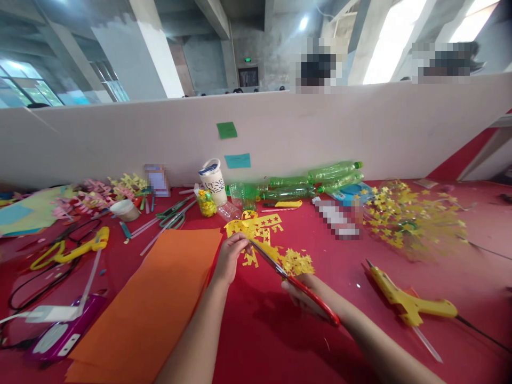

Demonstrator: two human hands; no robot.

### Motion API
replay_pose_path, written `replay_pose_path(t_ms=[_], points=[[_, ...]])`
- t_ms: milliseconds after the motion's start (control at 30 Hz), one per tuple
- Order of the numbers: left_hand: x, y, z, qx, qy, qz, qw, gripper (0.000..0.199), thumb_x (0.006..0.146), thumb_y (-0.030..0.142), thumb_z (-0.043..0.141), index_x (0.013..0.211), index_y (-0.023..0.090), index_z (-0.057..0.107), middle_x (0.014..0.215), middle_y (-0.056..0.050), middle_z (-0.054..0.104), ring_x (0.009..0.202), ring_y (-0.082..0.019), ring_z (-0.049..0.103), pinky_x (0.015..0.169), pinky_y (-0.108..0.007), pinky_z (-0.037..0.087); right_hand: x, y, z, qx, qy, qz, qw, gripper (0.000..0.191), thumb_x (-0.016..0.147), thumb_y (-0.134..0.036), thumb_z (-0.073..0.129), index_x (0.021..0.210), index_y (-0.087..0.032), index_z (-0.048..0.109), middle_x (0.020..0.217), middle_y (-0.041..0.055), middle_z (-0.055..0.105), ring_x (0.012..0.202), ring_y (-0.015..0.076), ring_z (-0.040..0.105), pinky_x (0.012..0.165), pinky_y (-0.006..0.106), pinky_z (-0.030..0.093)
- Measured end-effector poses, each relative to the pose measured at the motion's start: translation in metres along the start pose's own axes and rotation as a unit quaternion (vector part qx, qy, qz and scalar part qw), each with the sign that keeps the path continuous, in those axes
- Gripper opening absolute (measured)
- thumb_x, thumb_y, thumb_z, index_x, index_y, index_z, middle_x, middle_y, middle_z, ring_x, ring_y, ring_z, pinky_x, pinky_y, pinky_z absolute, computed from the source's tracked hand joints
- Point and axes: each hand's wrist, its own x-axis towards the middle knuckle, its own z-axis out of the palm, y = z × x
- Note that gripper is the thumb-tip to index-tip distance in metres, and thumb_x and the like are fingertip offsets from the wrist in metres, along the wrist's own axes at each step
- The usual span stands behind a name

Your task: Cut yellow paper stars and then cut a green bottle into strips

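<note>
Red-handled scissors (310, 296) are gripped in my right hand (304, 292), their blades pointing up and left. The blade tips reach the fingertips of my left hand (232, 257), which is closed in a pinch at the edge of a piece of yellow paper (272, 252); the fingers partly hide it. Just beyond lie yellow paper strips with star-shaped holes (270, 220). A heap of small yellow paper stars (297, 261) rests beside the blades, close to my right hand.
Orange paper sheets (156, 298) lie left of my arms. A yellow glue gun (412, 304) sits right, another glue gun (86, 246) left, near a purple power strip (66, 333). Green plastic bottles (294, 191), a white cup (212, 181) and a star-covered decoration (408, 221) stand toward the partition (160, 133).
</note>
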Motion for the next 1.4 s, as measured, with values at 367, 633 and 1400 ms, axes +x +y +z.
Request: replay_pose_path(t_ms=[367, 633, 1400], points=[[-0.0002, -0.0034, 0.003, 0.01, 0.018, 0.008, 1.0, 0.013, 0.073, 0.03, 0.065, 0.066, 0.019, 0.062, 0.061, 0.001, 0.058, 0.064, -0.013, 0.053, 0.068, -0.025, 0.042, 0.0027, 0.003, 0.0033, 0.027, -0.009, -0.014, 0.999, 0.055, 0.081, -0.069, 0.051, 0.06, -0.018, 0.047, 0.038, -0.0066, 0.04, 0.032, 0.0065, 0.038, 0.036, 0.018, 0.027], [-0.0022, -0.0028, 0.0074, 0.034, -0.007, 0.039, 0.999, 0.015, 0.076, 0.029, 0.063, 0.064, 0.019, 0.061, 0.068, 0.001, 0.055, 0.069, -0.014, 0.051, 0.071, -0.024, 0.04, 0.0046, 0.007, 0.0062, 0.035, -0.007, -0.023, 0.999, 0.059, 0.079, -0.073, 0.05, 0.064, -0.016, 0.052, 0.046, -0.0029, 0.05, 0.034, 0.0052, 0.04, 0.034, 0.016, 0.027], [-0.0031, -0.0046, 0.0057, 0.028, -0.039, 0.016, 0.999, 0.016, 0.079, 0.027, 0.062, 0.066, 0.018, 0.061, 0.069, 0.001, 0.056, 0.071, -0.013, 0.05, 0.071, -0.024, 0.039, 0.0033, 0.0054, 0.0078, 0.048, 0.011, -0.009, 0.999, 0.062, 0.078, -0.077, 0.046, 0.058, -0.018, 0.046, 0.038, -0.0055, 0.043, 0.028, 0.0049, 0.035, 0.031, 0.018, 0.023]])
